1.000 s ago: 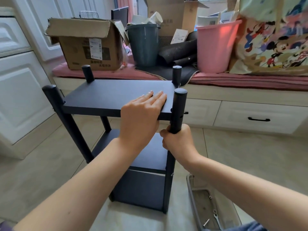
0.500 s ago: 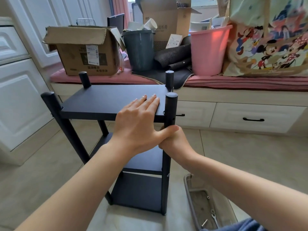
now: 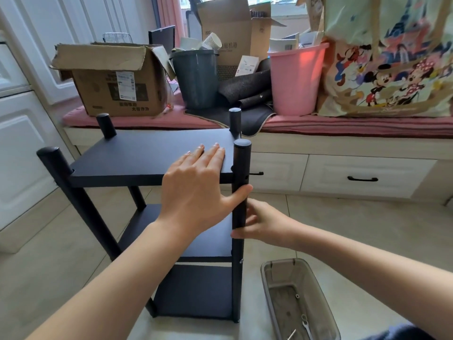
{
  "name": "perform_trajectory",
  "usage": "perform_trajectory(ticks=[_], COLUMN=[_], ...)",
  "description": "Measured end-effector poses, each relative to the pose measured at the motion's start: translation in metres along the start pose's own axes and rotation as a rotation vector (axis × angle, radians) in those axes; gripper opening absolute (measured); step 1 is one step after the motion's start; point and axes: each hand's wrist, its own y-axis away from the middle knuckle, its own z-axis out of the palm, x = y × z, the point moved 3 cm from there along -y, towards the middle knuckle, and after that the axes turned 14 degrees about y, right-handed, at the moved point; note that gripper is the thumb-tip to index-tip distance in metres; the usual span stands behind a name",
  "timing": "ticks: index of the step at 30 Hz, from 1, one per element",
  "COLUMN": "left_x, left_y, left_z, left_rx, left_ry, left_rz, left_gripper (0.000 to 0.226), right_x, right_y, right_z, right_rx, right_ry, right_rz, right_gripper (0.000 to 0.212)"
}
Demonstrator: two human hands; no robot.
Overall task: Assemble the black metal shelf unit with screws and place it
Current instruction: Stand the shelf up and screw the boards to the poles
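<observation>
Flat on the top board point(image 3: 147, 158), my left hand point(image 3: 196, 190) steadies the shelf point(image 3: 196, 288) on the floor while my right hand point(image 3: 263, 225) loosely cups the near post point(image 3: 241, 187); next, I judge, comes fastening that corner with a screw.

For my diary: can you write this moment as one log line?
left hand: flat on top shelf | right hand: fingers on front post | shelf unit: upright

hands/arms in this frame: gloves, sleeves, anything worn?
Nothing worn that shows. The left hand and right hand are bare: no gloves, rings, watch or bands. Both forearms are uncovered to the frame's edge. Fingers have short, unpainted-looking nails.
</observation>
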Motion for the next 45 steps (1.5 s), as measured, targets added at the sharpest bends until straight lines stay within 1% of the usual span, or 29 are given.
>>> perform_trajectory(ticks=[4,9,13,16,18,21,23,25,28,29,32,34,40,42,43,45], left_x=[0.006,0.009,0.008,0.006,0.006,0.006,0.006,0.006,0.007,0.007,0.009,0.009,0.011,0.012,0.012,0.012], left_y=[0.000,0.003,0.004,0.006,0.006,0.005,0.005,0.004,0.004,0.004,0.005,0.005,0.004,0.004,0.004,0.004], left_z=[0.003,0.008,0.013,0.015,0.017,0.020,0.021,0.023,0.023,0.023,0.023,0.023,0.022,0.021,0.022,0.022], left_rx=[0.101,0.233,0.313,0.370,0.391,0.415,0.433,0.454,0.461,0.459,0.448,0.441,0.440,0.437,0.437,0.442], left_ry=[-0.009,-0.022,-0.026,-0.030,-0.026,-0.023,-0.026,-0.028,-0.028,-0.026,-0.012,-0.003,0.006,0.002,0.002,0.002], left_rz=[0.046,0.111,0.166,0.191,0.214,0.222,0.226,0.236,0.239,0.236,0.218,0.206,0.194,0.193,0.194,0.197], left_gripper=[0.083,0.072,0.061,0.058,0.056,0.053,0.051,0.050,0.048,0.048,0.048,0.047,0.045,0.046,0.046,0.045], right_x=[0.046,0.114,0.167,0.201,0.222,0.248,0.256,0.257,0.255,0.254,0.249,0.246,0.243,0.249,0.253,0.263], right_y=[0.009,0.013,0.011,0.006,0.002,0.004,0.008,0.008,0.001,-0.003,-0.011,-0.017,-0.038,-0.042,-0.042,-0.040], right_z=[-0.015,-0.010,0.019,0.049,0.071,0.105,0.130,0.151,0.169,0.173,0.181,0.186,0.190,0.189,0.190,0.198], right_rx=[-0.093,-0.130,-0.162,-0.208,-0.251,-0.368,-0.497,-0.545,-0.495,-0.476,-0.438,-0.404,-0.207,-0.193,-0.222,-0.341], right_ry=[0.159,0.202,0.198,0.220,0.233,0.257,0.174,0.069,0.028,0.028,-0.022,-0.072,-0.247,-0.145,-0.023,0.210], right_rz=[0.030,0.130,0.198,0.242,0.276,0.343,0.399,0.440,0.442,0.435,0.427,0.436,0.426,0.396,0.376,0.354], right_gripper=[0.034,0.021,0.024,0.022,0.026,0.032,0.035,0.046,0.065,0.068,0.049,0.047,0.034,0.028,0.026,0.021])
